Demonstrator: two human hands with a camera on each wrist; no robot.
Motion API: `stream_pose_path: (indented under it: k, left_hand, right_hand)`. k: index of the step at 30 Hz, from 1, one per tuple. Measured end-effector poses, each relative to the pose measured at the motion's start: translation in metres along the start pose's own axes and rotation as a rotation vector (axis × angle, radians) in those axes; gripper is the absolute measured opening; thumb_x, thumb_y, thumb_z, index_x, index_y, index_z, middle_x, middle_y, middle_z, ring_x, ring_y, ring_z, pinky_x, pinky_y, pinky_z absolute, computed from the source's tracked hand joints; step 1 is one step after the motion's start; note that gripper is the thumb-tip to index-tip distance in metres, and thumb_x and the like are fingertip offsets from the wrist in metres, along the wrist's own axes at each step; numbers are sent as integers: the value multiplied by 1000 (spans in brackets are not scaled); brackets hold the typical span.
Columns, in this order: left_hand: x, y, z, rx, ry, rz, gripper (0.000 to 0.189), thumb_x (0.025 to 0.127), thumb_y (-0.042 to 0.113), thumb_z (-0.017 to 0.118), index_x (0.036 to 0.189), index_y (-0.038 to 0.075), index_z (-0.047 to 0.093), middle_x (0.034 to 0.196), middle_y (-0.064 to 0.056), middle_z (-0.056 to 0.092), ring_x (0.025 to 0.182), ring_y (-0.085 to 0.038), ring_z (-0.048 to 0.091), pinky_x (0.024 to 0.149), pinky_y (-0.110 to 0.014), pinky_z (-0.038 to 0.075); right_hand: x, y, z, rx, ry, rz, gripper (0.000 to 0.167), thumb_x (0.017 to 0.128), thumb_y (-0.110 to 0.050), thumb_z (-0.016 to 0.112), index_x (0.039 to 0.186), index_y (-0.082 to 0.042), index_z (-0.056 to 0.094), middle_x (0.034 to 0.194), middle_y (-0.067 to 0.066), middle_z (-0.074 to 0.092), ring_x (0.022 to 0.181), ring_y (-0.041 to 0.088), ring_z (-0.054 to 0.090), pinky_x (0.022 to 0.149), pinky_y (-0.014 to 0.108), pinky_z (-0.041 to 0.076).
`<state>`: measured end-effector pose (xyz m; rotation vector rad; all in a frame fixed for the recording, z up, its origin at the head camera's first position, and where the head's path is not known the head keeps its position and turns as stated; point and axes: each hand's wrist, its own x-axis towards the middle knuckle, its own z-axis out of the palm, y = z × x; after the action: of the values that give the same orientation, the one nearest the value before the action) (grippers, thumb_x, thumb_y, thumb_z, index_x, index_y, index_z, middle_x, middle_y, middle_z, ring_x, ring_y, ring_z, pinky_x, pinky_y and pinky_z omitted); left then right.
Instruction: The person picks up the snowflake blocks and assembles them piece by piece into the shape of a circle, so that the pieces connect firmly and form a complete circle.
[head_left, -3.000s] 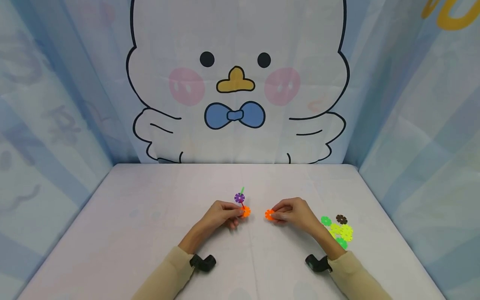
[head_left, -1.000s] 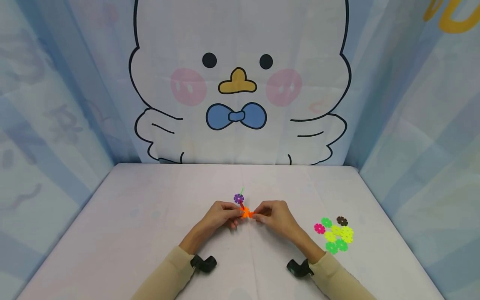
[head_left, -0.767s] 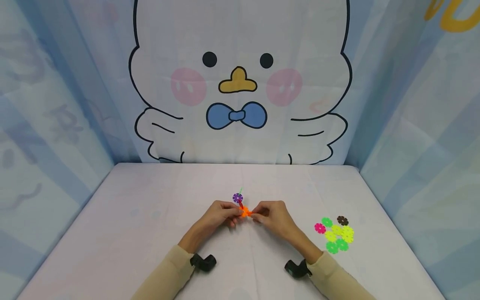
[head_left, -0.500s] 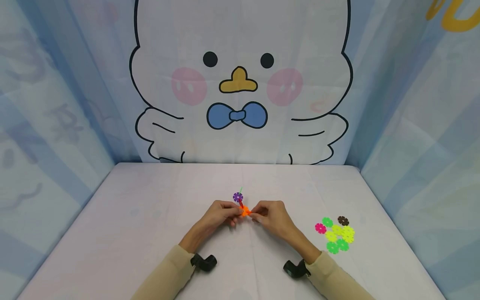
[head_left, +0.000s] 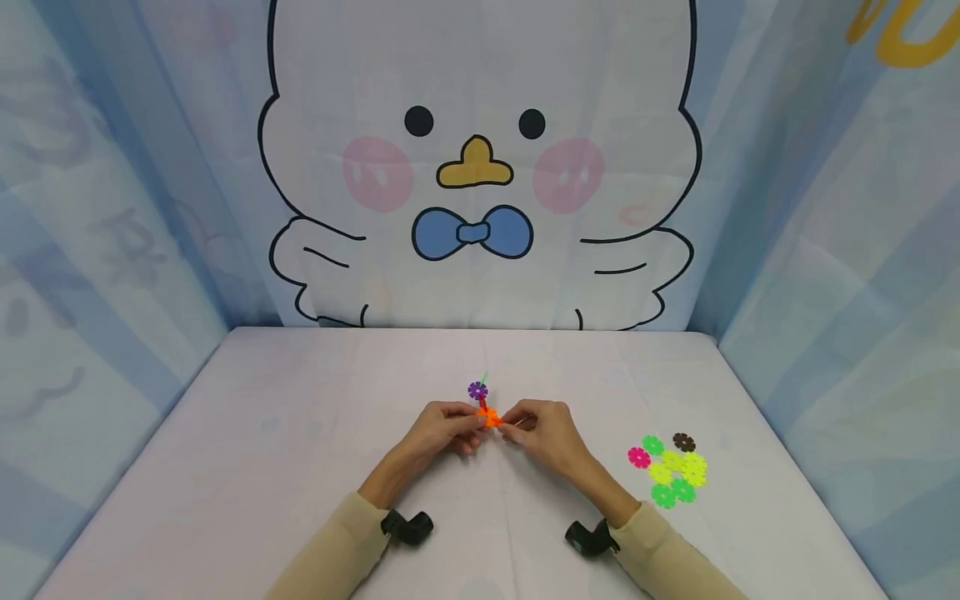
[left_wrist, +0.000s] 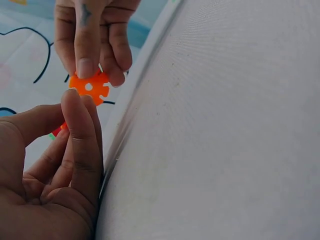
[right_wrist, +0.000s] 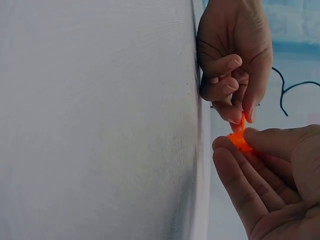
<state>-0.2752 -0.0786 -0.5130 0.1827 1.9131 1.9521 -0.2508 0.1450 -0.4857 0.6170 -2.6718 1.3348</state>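
Note:
My left hand (head_left: 441, 432) pinches one orange notched disc (head_left: 487, 413) between thumb and fingers, at the lower end of a small chain of discs. Above it the chain continues with a red disc (head_left: 482, 403) turned nearly edge-on, a purple disc (head_left: 477, 390) and a thin green disc (head_left: 484, 378) at the top. A second orange notched disc (left_wrist: 91, 87), flat toward the left wrist camera, is pinched by my right hand (head_left: 547, 432). The two orange discs meet at an angle between my fingertips, which partly cover them.
On the right of the white table (head_left: 300, 383) lies a loose group of discs: pink (head_left: 639, 457), brown (head_left: 683, 442), and several yellow (head_left: 694, 469) and green (head_left: 663, 496) ones. A curtain with a cartoon bird (head_left: 472, 83) hangs behind the table.
My right hand has moved left, bringing its orange disc from apart to against the one in my left hand. Over the last second both hands have stayed nearly in place, the chain rising slightly.

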Motion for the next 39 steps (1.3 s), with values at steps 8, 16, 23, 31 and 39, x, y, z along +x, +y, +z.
stream_pose_path:
  k: [8,16,23,31,39]
  left_hand:
    - [0,0,-1,-15,-5,1,26,101,12,71,117,-8,70,84,-4,79,62,-8,66,59,-21,60]
    - [0,-2,-1,26,-9,-2,30,101,13,72,122,-8,70,82,-2,76,61,-7,64,61,-20,60]
    - [0,-3,-2,18,-23,3,30,100,12,72,122,-8,70,86,-3,77,62,-7,63,62,-19,59]
    - [-2,0,-3,19,-22,-6,30,100,12,71,123,-8,69,86,-4,77,63,-7,64,63,-20,59]
    - [-2,-1,-3,25,-21,-7,31,100,11,71,123,-9,69,82,-2,75,61,-7,64,63,-19,60]
  right_hand:
    - [-3,2,-9,-9,-35,54,13,90,-17,85,98,-8,80,98,8,82,80,15,80,68,19,60]
    - [-12,19,-33,-91,-103,54,21,89,-28,87,102,-13,80,101,-1,80,85,10,77,74,19,60]
    - [-24,38,-70,-143,-66,103,14,90,-28,86,99,-19,80,97,-2,80,82,9,73,70,22,57]
    - [-45,63,-120,-228,-24,160,20,93,-29,83,103,-12,80,100,5,80,78,9,69,65,21,56]
    - [-71,87,-164,-355,17,219,22,94,-27,82,106,-9,79,96,5,77,78,11,62,65,20,53]
